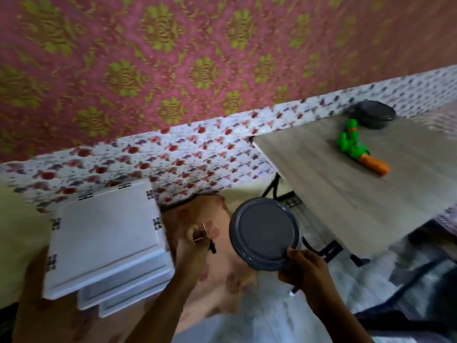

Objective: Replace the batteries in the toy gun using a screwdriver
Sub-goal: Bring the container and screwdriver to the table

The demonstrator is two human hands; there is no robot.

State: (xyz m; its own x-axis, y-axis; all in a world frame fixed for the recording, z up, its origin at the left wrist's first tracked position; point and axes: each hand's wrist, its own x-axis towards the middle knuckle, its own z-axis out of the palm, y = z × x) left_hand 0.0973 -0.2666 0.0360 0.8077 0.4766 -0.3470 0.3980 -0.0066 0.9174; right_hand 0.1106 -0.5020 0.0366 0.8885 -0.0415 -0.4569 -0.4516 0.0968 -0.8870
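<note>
The green toy gun with an orange barrel lies on the grey wooden table at the right, out of reach of both hands. My left hand holds a small reddish item and a thin dark tool, blurred, near the white drawers. My right hand grips the lower rim of a round grey lidded container, held in the air left of the table.
A white plastic drawer unit stands at the lower left, its lower drawers pulled out a little. A second grey lidded container sits at the table's far edge behind the toy gun. Floral cloth and patterned wall lie behind.
</note>
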